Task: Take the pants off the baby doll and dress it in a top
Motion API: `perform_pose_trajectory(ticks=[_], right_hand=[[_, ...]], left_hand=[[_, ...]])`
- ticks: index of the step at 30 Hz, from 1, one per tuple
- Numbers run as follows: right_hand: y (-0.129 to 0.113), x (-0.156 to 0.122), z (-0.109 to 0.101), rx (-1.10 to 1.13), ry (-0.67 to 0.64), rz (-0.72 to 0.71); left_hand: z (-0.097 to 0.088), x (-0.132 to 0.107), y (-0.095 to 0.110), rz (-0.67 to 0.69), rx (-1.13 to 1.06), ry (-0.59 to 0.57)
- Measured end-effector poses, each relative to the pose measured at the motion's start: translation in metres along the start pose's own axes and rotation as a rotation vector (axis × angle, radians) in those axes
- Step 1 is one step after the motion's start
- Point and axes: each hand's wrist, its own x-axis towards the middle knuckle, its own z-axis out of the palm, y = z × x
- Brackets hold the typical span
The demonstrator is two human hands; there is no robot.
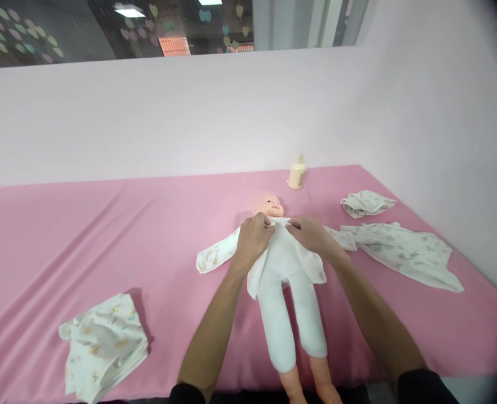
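Observation:
A baby doll [288, 292] lies on its back on the pink sheet [105, 235], head away from me, legs toward me. It wears an open white printed top [215, 255] with the sleeves spread out. My left hand [252, 238] is closed on the top's left collar edge just below the doll's chin. My right hand [311, 233] pinches the opposite collar edge. Both hands meet over the doll's chest.
A folded printed cloth [103, 342] lies at the near left. At the right lie a spread printed garment [404, 252] and a small bunched white cloth [366, 203]. A cream bottle [298, 174] stands behind the doll's head. White walls [442, 140] border the back and right.

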Motion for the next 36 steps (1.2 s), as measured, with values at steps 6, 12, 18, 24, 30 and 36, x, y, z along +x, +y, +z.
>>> perform_pose_trajectory(ticks=[6,12,18,24,30,36], right_hand=[[-0.004,-0.001,0.001,0.242,-0.059,0.014],[-0.005,-0.002,0.002,0.238,-0.064,-0.005],[-0.009,-0.004,0.005,0.093,-0.018,-0.090],[-0.012,-0.008,0.010,-0.017,-0.015,-0.135],[-0.019,-0.018,0.014,-0.157,0.052,-0.156],[-0.024,-0.020,0.014,-0.121,0.005,-0.214]], left_hand=[[0.016,0.000,0.008,0.039,0.028,0.033],[0.024,0.000,0.011,0.056,0.128,0.083],[0.028,0.000,0.010,0.062,0.087,0.089],[0.029,0.005,0.006,0.038,0.008,0.088],[0.035,0.009,-0.002,0.034,-0.101,0.110],[0.035,0.011,-0.004,0.026,-0.198,0.109]])
